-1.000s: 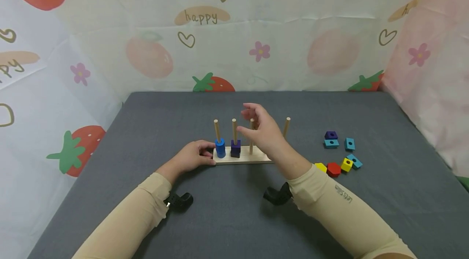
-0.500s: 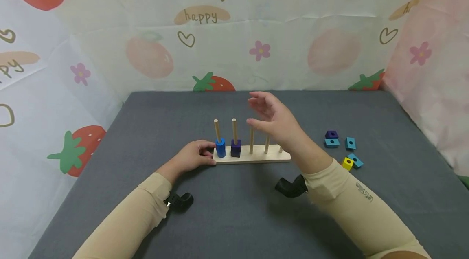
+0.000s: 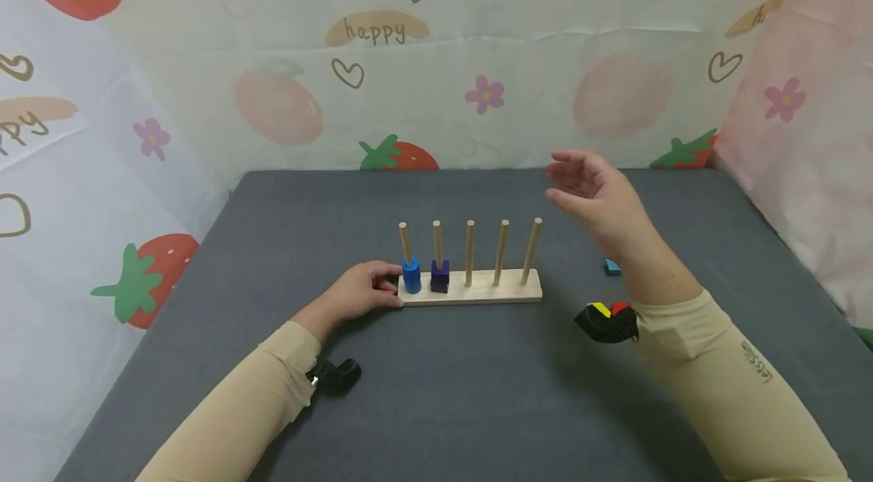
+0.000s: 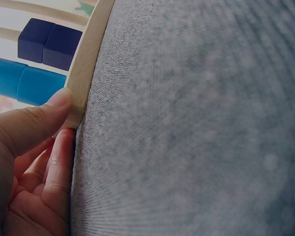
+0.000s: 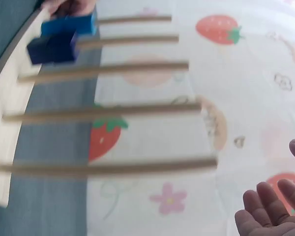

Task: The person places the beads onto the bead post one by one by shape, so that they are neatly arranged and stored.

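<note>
A wooden peg board [image 3: 487, 289] with several upright pegs lies in the middle of the grey table. Two blue cylinder blocks [image 4: 29, 81] are stacked on its leftmost peg, and two dark purple square blocks [image 4: 51, 43] on the peg beside it. The other pegs are bare. My left hand [image 3: 358, 289] grips the board's left end, thumb against the near edge and fingers at the end face. My right hand [image 3: 603, 198] hovers in the air right of the board, fingers loosely bent and spread from the thumb, holding nothing.
Right of the board, a teal block [image 3: 612, 267], a yellow block [image 3: 600, 308] and a red block [image 3: 620, 307] show partly; the right arm and its black wrist camera [image 3: 607, 324] cover them. A patterned cloth [image 3: 423, 103] hangs behind the table.
My right hand has moved right and up, away from the pegs, and its arm now hides most of the loose blocks. The left hand and the board have stayed put.
</note>
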The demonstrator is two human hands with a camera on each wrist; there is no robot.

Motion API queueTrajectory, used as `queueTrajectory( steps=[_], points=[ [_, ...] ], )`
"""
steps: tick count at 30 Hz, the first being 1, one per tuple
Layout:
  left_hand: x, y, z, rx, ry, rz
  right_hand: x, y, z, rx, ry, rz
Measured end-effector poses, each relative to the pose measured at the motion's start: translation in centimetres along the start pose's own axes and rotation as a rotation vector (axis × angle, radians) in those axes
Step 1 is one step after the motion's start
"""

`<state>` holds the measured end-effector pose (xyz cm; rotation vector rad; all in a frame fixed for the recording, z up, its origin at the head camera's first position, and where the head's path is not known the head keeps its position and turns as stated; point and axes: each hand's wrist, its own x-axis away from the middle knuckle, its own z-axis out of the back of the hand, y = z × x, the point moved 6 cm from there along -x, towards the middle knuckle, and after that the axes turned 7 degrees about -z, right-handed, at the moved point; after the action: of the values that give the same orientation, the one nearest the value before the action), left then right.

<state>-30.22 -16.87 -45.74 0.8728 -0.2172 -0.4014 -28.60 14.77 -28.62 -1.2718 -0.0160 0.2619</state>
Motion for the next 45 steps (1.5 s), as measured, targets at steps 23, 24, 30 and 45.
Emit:
queueTrajectory(
  steps=[23, 24, 30, 45],
  points=[
    [-0.3, -0.2, 0.1, 0.004, -0.002, 0.003, -1.7, 12.3, 8.5, 0.308, 0.037, -0.334],
    [-0.3, -0.2, 0.1, 0.007, 0.0, 0.006, -1.8, 12.7, 8.5, 0.307, 0.026, -0.342],
    [-0.3, -0.3, 0.1, 0.003, -0.004, 0.008, -1.8, 14.8, 9.0, 0.31, -0.062, -0.408],
    [-0.1, -0.1, 0.0, 0.003, -0.01, -0.012, -1.3, 17.5, 9.2, 0.352, -0.247, -0.531]
  ],
)
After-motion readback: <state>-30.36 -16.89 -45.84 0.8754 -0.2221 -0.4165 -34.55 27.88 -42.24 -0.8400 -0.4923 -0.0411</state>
